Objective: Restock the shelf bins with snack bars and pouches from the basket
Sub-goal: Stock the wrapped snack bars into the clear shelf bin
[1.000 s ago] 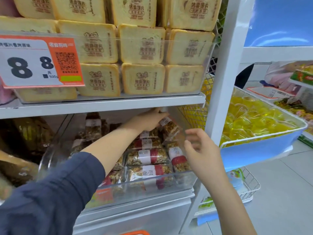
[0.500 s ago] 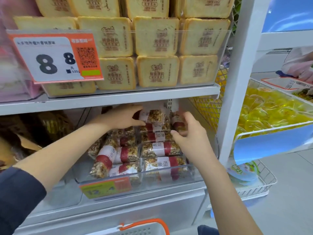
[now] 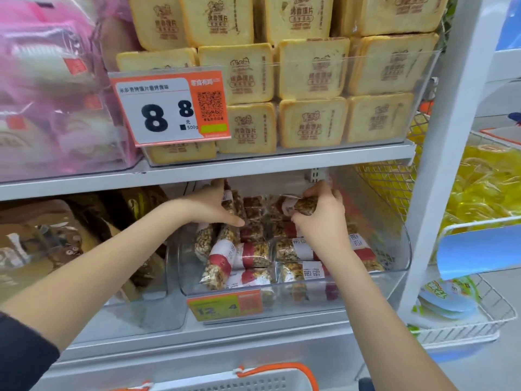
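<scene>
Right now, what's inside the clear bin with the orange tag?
Stacked snack bars, red-banded. Both hands reach in: the right hand grips one bar. Lower layers and the bin's back are covered.

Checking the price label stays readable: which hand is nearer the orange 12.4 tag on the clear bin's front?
Right. The right hand grips a snack bar above the orange tag; the left hand rests farther back, upper left.

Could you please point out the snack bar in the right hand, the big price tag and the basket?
snack bar (image 3: 306,206): head view, its nutty end above the fingers.
price tag (image 3: 158,114): head view, white area with the digits.
basket (image 3: 275,372): head view, orange rim.
</scene>
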`<action>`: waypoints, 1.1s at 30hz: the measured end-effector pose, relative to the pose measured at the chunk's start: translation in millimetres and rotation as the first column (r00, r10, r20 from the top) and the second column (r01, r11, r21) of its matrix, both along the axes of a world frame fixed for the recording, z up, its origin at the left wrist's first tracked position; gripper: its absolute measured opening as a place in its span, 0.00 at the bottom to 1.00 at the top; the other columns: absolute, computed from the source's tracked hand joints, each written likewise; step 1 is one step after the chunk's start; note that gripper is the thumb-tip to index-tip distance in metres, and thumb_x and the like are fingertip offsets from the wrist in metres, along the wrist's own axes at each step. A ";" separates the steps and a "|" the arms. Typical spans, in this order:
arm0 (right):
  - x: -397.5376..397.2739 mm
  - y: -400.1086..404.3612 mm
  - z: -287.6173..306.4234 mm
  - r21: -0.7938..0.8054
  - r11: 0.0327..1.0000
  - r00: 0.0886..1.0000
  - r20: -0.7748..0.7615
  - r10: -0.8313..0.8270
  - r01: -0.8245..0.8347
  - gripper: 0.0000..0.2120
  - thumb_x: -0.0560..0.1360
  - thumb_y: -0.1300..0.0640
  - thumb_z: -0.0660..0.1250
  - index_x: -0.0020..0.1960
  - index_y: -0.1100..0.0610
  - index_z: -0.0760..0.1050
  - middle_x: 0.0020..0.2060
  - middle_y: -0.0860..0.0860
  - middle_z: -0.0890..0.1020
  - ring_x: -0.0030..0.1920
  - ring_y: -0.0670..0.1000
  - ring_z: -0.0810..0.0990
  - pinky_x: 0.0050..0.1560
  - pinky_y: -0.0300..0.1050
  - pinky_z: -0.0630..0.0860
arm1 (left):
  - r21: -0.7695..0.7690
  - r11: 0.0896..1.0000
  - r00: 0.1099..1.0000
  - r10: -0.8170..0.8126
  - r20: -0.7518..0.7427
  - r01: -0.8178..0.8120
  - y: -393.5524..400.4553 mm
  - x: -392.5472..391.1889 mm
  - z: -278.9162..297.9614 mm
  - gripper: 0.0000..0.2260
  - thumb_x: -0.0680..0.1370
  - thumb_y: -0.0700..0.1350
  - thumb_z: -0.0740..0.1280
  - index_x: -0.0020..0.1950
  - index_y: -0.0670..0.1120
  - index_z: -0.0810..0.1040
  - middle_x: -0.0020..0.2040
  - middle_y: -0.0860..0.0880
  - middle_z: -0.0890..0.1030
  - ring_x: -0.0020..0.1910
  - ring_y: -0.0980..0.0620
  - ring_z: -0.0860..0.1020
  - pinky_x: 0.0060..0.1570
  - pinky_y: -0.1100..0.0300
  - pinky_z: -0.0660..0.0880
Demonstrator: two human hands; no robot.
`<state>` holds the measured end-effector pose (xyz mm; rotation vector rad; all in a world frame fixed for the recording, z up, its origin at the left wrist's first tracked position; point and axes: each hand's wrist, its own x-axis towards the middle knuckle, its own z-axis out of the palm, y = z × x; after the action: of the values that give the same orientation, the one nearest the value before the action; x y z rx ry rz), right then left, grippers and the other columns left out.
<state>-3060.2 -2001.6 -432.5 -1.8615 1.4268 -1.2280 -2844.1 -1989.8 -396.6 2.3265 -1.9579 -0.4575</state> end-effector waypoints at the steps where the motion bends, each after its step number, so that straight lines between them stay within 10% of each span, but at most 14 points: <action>1: 1.4 0.2 -2.1 0.009 1.000 1.000 -0.005 0.004 -0.004 0.15 0.71 0.63 0.71 0.54 0.58 0.70 0.57 0.56 0.70 0.37 0.39 0.65 0.42 0.39 0.64 | 0.020 0.999 0.999 0.043 -0.017 -0.042 -3.8 -4.0 -2.3 0.49 0.71 0.60 0.71 0.78 0.45 0.42 0.77 0.46 0.56 0.71 0.46 0.64 0.63 0.58 0.68; 13: -4.0 0.1 -12.9 0.065 0.998 0.998 0.055 0.019 -0.023 0.16 0.70 0.57 0.74 0.52 0.57 0.69 0.57 0.56 0.73 0.41 0.43 0.65 0.37 0.35 0.59 | -0.005 0.962 0.955 0.270 0.123 -0.272 -38.6 -24.9 -28.4 0.59 0.60 0.65 0.73 0.77 0.45 0.40 0.74 0.38 0.60 0.70 0.34 0.61 0.66 0.46 0.64; 20: -5.0 2.5 -13.0 0.150 0.989 0.987 0.160 -0.006 -0.018 0.16 0.69 0.58 0.74 0.50 0.55 0.69 0.54 0.55 0.73 0.48 0.48 0.67 0.47 0.39 0.64 | -0.080 0.957 0.961 0.276 -0.029 -0.277 -32.3 -36.3 -24.2 0.48 0.66 0.49 0.74 0.77 0.48 0.46 0.66 0.38 0.68 0.67 0.35 0.64 0.65 0.46 0.67; 23: -0.9 0.8 -13.4 0.214 0.976 0.960 0.266 -0.082 0.024 0.16 0.68 0.58 0.74 0.49 0.55 0.69 0.54 0.55 0.73 0.48 0.50 0.71 0.47 0.42 0.68 | -0.237 0.931 0.959 0.252 -0.131 -0.277 -23.5 -45.5 -20.8 0.31 0.67 0.44 0.74 0.64 0.45 0.63 0.53 0.41 0.70 0.57 0.41 0.71 0.50 0.51 0.76; 28: 8.1 3.8 -11.6 0.431 0.877 0.594 0.769 -0.236 -0.210 0.16 0.70 0.63 0.73 0.51 0.55 0.69 0.57 0.58 0.75 0.53 0.52 0.79 0.53 0.45 0.78 | -0.301 0.892 0.905 0.221 -0.363 -0.338 -20.6 -71.3 -7.1 0.14 0.69 0.47 0.72 0.35 0.47 0.66 0.33 0.51 0.72 0.32 0.55 0.73 0.27 0.65 0.69; 30: 5.8 4.5 -8.8 0.447 0.814 0.404 0.867 -0.292 -0.371 0.19 0.72 0.64 0.72 0.58 0.61 0.68 0.58 0.60 0.75 0.55 0.54 0.78 0.55 0.47 0.79 | -0.207 0.885 0.751 0.206 -0.627 -0.417 -22.8 -82.3 -5.9 0.11 0.69 0.45 0.72 0.39 0.48 0.69 0.37 0.51 0.74 0.37 0.54 0.75 0.30 0.65 0.73; 33: -4.0 2.6 -6.1 0.572 0.725 0.567 0.766 -0.304 -0.383 0.29 0.69 0.48 0.75 0.63 0.58 0.69 0.60 0.56 0.73 0.58 0.56 0.75 0.46 0.52 0.82 | -0.092 0.927 0.540 0.130 -0.831 -0.364 -19.2 -89.1 -11.1 0.33 0.69 0.44 0.73 0.70 0.51 0.62 0.62 0.49 0.72 0.59 0.48 0.72 0.49 0.58 0.74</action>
<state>-3064.1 -1999.0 -438.5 -0.5822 1.0150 -1.0665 -2933.2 -2009.0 -407.7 1.6776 -1.1151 -0.9673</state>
